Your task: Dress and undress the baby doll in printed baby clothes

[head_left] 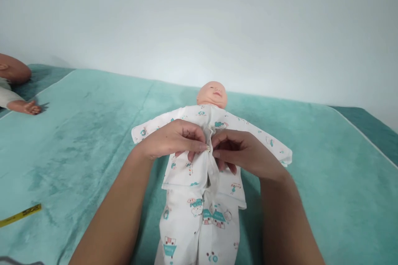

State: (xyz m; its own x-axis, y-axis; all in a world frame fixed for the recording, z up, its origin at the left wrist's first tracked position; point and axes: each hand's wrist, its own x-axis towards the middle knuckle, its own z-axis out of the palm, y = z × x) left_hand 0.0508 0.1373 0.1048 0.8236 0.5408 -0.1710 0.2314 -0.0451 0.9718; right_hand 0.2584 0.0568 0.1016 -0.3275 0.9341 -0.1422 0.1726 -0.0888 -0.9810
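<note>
A baby doll (212, 94) lies on its back, dressed in a white printed baby shirt (186, 174) and matching baby pants (182, 223). Both sleeves of the shirt spread out to the sides. My left hand (178, 140) pinches the shirt's front edge between thumb and index finger at the chest. Facing it, my right hand (236, 149) pinches the other front edge, fingers curled. The two edges meet between my fingertips, and the front opening gapes a little below them. Whatever fastener sits under my fingertips is mostly hidden.
A green towel-like cover (102, 140) spreads beneath the doll. At the far left lies another doll (18, 70), partly out of view. A yellow strip with dark markings (21, 215) is at lower left. Behind the cover rises a pale wall (199, 25).
</note>
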